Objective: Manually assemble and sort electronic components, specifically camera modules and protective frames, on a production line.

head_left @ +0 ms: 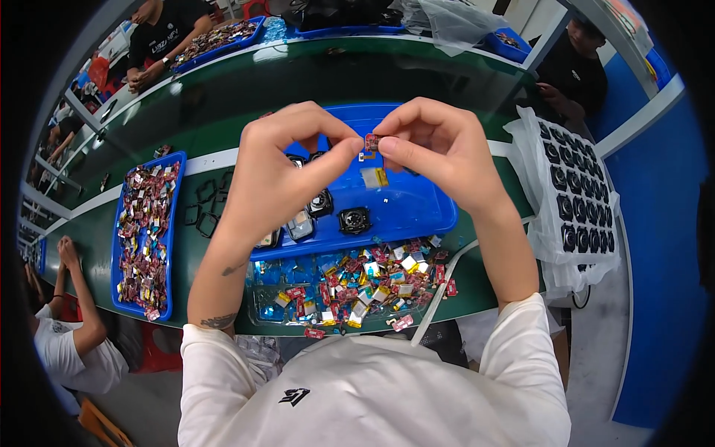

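Pinching a small red board (373, 141)

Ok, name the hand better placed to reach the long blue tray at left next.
Probably the left hand: it is nearer that blue tray, while the right hand pinches a small red board.

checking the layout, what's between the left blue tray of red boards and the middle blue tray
In the head view, black frames lie on the green table; the left forearm hides part of it.
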Demonstrator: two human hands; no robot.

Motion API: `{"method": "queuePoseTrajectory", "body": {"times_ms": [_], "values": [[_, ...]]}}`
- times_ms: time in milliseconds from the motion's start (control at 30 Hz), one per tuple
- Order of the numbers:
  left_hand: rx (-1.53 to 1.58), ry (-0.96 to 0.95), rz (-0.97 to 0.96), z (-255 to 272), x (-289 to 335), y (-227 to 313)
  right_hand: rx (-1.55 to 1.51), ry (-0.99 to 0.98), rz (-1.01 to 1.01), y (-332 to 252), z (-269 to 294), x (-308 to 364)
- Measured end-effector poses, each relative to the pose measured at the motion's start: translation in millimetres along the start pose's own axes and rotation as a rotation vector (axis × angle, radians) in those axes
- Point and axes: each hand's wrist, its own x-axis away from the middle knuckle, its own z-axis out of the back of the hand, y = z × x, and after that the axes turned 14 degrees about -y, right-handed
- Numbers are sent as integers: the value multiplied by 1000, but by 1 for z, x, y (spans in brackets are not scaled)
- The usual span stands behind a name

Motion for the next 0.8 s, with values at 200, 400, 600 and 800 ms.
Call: {"method": "queuePoseTrajectory", "body": {"times_ms": [200, 400, 600, 800], "values": [[-419, -10, -139, -4, 0, 4, -45, -63, -28, 2, 3, 1], [146, -55, 94, -4, 2, -4, -217, -187, -216, -15, 4, 3], [93, -60, 133, -8, 2, 0, -218, -139, -138, -5, 7, 4], [22, -89, 94, -6, -1, -8, -194, -70, -175, -10, 4, 3]]}}
